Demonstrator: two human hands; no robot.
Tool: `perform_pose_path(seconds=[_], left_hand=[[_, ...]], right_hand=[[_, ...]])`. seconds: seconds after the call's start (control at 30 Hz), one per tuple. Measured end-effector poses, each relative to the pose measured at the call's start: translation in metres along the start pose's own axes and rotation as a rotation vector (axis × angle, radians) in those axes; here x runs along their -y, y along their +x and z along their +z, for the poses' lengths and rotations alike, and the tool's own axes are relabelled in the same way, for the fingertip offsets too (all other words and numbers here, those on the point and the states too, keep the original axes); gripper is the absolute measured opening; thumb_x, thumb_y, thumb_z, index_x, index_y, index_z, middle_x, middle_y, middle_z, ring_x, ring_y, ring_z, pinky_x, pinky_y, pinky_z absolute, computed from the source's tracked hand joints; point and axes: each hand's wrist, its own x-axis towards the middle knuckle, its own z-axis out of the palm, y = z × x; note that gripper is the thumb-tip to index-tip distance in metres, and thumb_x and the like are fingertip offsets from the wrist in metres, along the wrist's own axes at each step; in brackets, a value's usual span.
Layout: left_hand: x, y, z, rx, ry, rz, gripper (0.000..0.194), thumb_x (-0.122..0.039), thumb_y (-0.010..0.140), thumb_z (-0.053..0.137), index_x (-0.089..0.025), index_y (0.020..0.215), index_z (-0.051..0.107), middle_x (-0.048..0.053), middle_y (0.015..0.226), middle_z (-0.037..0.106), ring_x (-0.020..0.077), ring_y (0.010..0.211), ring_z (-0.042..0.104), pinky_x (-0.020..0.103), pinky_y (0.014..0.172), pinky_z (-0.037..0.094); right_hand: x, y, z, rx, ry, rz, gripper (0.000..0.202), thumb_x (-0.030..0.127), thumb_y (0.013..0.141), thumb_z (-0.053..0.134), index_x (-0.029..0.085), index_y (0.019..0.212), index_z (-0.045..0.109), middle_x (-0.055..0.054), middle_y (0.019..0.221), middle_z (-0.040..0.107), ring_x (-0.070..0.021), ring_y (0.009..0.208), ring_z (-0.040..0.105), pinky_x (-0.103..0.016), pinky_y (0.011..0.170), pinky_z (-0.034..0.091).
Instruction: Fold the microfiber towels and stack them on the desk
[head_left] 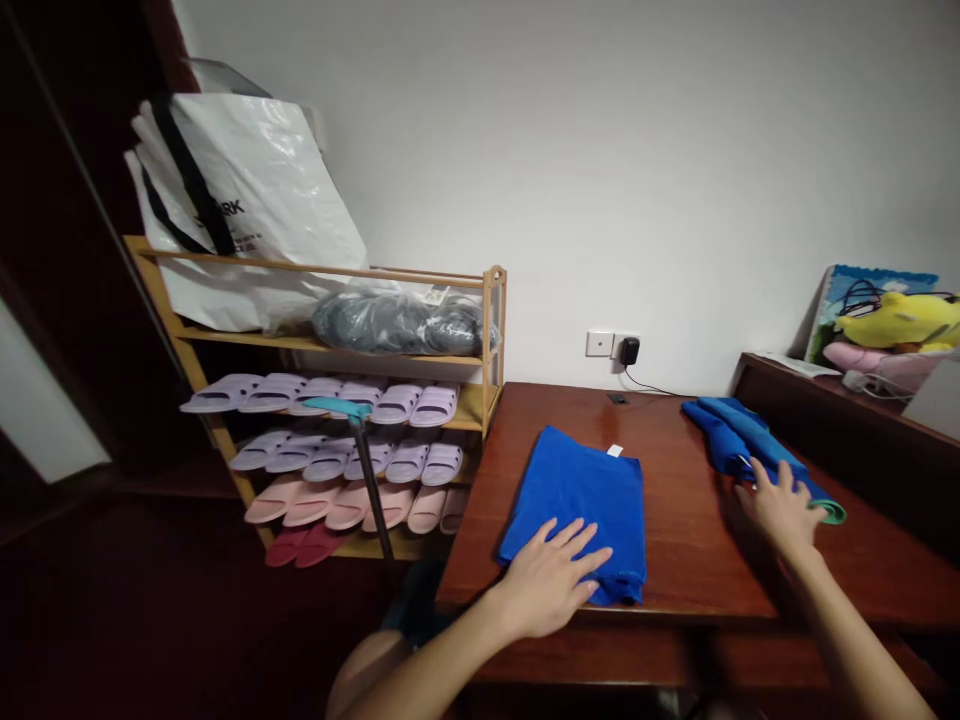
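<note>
A folded blue cloth (pixel 581 500) with a small white tag lies flat near the front edge of the wooden table (pixel 675 560). My left hand (pixel 551 580) rests on its lower left part, fingers spread. To the right, a second bundle of blue fabric (pixel 739 425), partly lighter blue, lies long and loose towards the back of the table. Over its near end is my right hand (pixel 784 505), fingers apart; I cannot tell whether it touches the fabric. A rolled green edge (pixel 831 511) shows just beyond those fingers.
Left of the table stands a wooden shoe rack (pixel 491 340) with rows of slippers (pixel 405 400) and a large white bag (pixel 262 170) on top. A dark handle (pixel 373 490) leans before it. A black plug (pixel 630 350) sits at the wall; a yellow plush toy (pixel 900 320) lies on the right ledge.
</note>
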Motion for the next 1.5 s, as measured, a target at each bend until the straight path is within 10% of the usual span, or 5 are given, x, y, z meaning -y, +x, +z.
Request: perform_pose_path(seconds=[0.37, 0.73, 0.9, 1.17, 1.5], left_hand=[[-0.001, 0.002, -0.005, 0.016, 0.004, -0.035, 0.057, -0.027, 0.094, 0.048, -0.039, 0.145, 0.026, -0.002, 0.153, 0.022, 0.025, 0.139, 0.023, 0.053, 0.11, 0.024], [0.013, 0.013, 0.004, 0.078, 0.041, -0.007, 0.068, -0.025, 0.087, 0.058, -0.038, 0.145, 0.025, 0.001, 0.152, 0.024, 0.0297, 0.136, 0.03, 0.055, 0.106, 0.031], [0.007, 0.009, -0.002, 0.008, 0.015, -0.016, 0.064, -0.028, 0.091, 0.054, -0.039, 0.146, 0.024, -0.002, 0.153, 0.022, 0.0267, 0.138, 0.027, 0.051, 0.109, 0.027], [-0.002, 0.007, -0.008, -0.012, -0.059, -0.064, 0.041, -0.038, 0.098, 0.04, -0.036, 0.14, 0.039, 0.0, 0.149, 0.035, 0.0248, 0.137, 0.028, 0.051, 0.109, 0.025], [-0.018, 0.062, -0.03, -0.103, -0.013, -0.109, 0.014, -0.03, 0.083, 0.065, -0.021, 0.093, 0.068, 0.005, 0.099, 0.068, 0.0234, 0.097, 0.063, 0.031, 0.085, 0.045]], right_hand=[[-0.035, 0.08, 0.054, 0.313, -0.125, 0.235, 0.098, 0.086, 0.067, 0.02, 0.018, 0.128, 0.055, -0.03, 0.126, 0.047, -0.0501, 0.115, 0.046, -0.067, 0.087, 0.03], [-0.058, 0.127, 0.066, 0.22, -0.074, 0.357, 0.078, 0.071, 0.08, 0.024, 0.024, 0.139, 0.042, -0.021, 0.152, 0.005, -0.0522, 0.133, 0.014, -0.066, 0.097, 0.02], [-0.026, 0.105, 0.042, 0.164, -0.132, 0.235, 0.063, 0.052, 0.086, 0.033, 0.011, 0.13, 0.051, -0.031, 0.147, 0.014, -0.0533, 0.131, 0.02, -0.069, 0.094, 0.019], [0.092, -0.044, -0.024, 0.361, 0.036, -0.711, 0.032, 0.048, 0.089, 0.037, 0.03, 0.101, 0.061, 0.0, 0.102, 0.064, -0.0178, 0.099, 0.057, -0.033, 0.089, 0.038], [0.095, -0.12, -0.055, -0.03, 0.261, -0.659, 0.032, 0.038, 0.092, 0.033, 0.021, 0.075, 0.054, -0.005, 0.069, 0.06, -0.0167, 0.064, 0.054, -0.03, 0.063, 0.037]])
